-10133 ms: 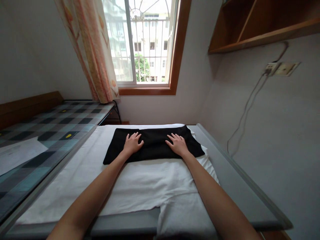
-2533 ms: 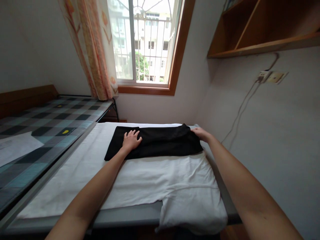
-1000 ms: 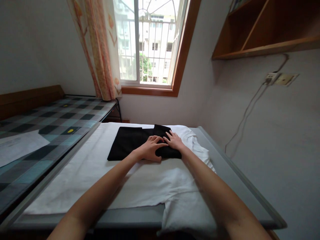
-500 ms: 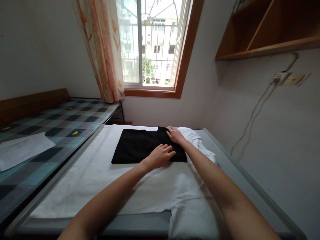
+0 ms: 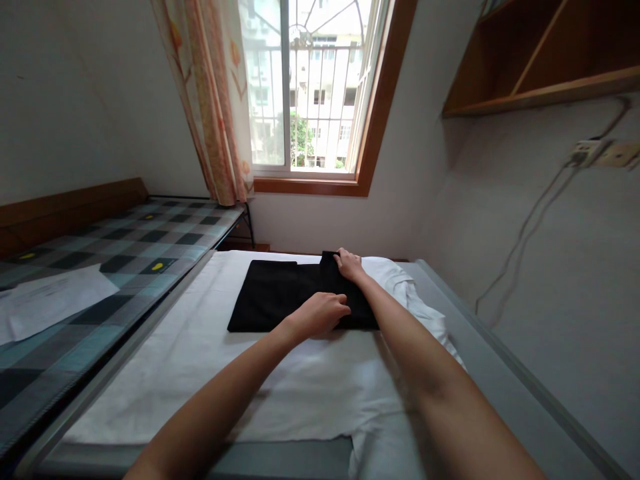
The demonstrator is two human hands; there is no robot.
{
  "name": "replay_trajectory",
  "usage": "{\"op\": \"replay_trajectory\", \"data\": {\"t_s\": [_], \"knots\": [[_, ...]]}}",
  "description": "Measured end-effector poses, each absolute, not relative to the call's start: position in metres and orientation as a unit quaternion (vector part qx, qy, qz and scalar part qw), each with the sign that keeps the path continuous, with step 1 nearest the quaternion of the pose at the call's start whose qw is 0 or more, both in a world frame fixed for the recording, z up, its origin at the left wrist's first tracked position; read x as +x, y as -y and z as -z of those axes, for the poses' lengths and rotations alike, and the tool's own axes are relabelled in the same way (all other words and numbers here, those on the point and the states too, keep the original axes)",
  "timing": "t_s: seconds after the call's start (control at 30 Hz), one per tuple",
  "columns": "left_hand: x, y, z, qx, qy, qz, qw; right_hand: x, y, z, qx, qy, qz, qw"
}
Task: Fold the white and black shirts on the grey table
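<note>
A black garment (image 5: pixel 267 297), folded into a flat rectangle, lies on a spread-out white T-shirt (image 5: pixel 200 380). Its exact kind does not show. My right hand (image 5: pixel 350 265) is closed on the garment's far edge, towards the right, where a narrow folded flap stands up a little. Nearer to me, my left hand (image 5: pixel 323 313) is over the front right half of the garment. Its fingers are curled together on the black cloth, and the fingertips are partly hidden. My right forearm covers the garment's right end.
The T-shirt lies on a grey tabletop (image 5: pixel 280 460) with a raised edge. On the left is a bed (image 5: pixel 165 240) with a checked cover and white papers (image 5: pixel 60 300). Beyond are a curtain (image 5: pixel 220 120) and a barred window. A wooden shelf (image 5: pixel 540 97) and a hanging cable (image 5: pixel 525 227) are on the right.
My right hand's fingers have gone from lying flat on the garment to gripping its far edge. My left hand's fingers have drawn closer together. The view has shifted slightly.
</note>
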State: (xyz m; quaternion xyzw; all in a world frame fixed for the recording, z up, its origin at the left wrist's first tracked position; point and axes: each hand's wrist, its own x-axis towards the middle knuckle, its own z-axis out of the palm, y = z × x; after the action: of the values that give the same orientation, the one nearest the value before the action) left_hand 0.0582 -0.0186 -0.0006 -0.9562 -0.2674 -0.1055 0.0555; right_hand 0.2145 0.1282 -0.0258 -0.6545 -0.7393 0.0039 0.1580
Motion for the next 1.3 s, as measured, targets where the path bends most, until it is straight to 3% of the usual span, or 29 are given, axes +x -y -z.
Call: {"op": "replay_trajectory", "data": {"t_s": [0.13,0.37,0.63,0.83,1.0,1.3], "knots": [[0.046,0.020,-0.024,-0.947,0.301,0.111,0.022,0.202,-0.137,0.010,-0.617,0.758,0.009,0.210],[0.040,0.019,-0.021,-0.945,0.319,0.021,-0.066,0.181,-0.123,0.033,-0.587,0.806,0.039,0.063],[0.041,0.021,-0.022,-0.940,0.339,0.004,-0.046,0.177,-0.128,0.027,-0.591,0.796,0.064,0.112],[0.039,0.019,-0.023,-0.926,0.363,-0.031,-0.096,0.175,-0.121,0.037,-0.603,0.791,0.080,0.070],[0.040,0.014,-0.018,-0.924,0.367,0.013,-0.105,0.176,-0.119,0.032,-0.604,0.787,0.066,0.112],[0.036,-0.013,0.020,-0.884,0.414,0.213,0.037,0.212,-0.077,0.032,-0.599,0.782,0.010,0.174]]}}
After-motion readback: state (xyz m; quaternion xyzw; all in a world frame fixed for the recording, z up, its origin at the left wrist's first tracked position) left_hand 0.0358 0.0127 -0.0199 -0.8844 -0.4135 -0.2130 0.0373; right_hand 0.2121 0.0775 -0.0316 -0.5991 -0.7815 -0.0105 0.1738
